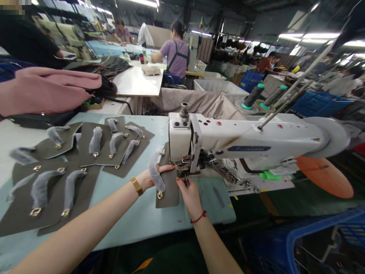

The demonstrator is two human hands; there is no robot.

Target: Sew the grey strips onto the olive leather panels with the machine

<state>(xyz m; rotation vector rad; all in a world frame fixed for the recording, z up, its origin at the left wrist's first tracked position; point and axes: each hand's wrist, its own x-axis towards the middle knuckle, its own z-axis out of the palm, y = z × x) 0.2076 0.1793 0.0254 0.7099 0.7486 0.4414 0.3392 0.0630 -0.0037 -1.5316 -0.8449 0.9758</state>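
Left hand (149, 178): lies on the dark olive panel (169, 186), fingers stretched toward the needle area, pressing the piece flat on the desk (137, 217); a gold bracelet (137, 186) sits on the wrist.
Left grip: flat and open, closed round nothing; the fingers rest against the panel's wrapped handle (156, 176).
Right hand (189, 194): at the panel's right edge, just below the presser foot, fingertips pinching or pressing the edge; a red cord (199, 217) circles the wrist.
Right grip: seems to be pinched lightly on the panel edge, though the fingertips are partly hidden by the machine head.
Panel: on the desk with its top end under the head of the white sewing machine (242, 144); a gold ring shows at the handle's lower end.
Finished pieces: a spread of like panels (85, 152) with wrapped handles lies to the left on the desk, overlapping one another.
Thread: two dark spools (253, 96) stand behind the machine.
Background: a person in a purple shirt (177, 57) sits at another desk, back turned.
Lower right: a blue crate (319, 239) stands beside the desk.
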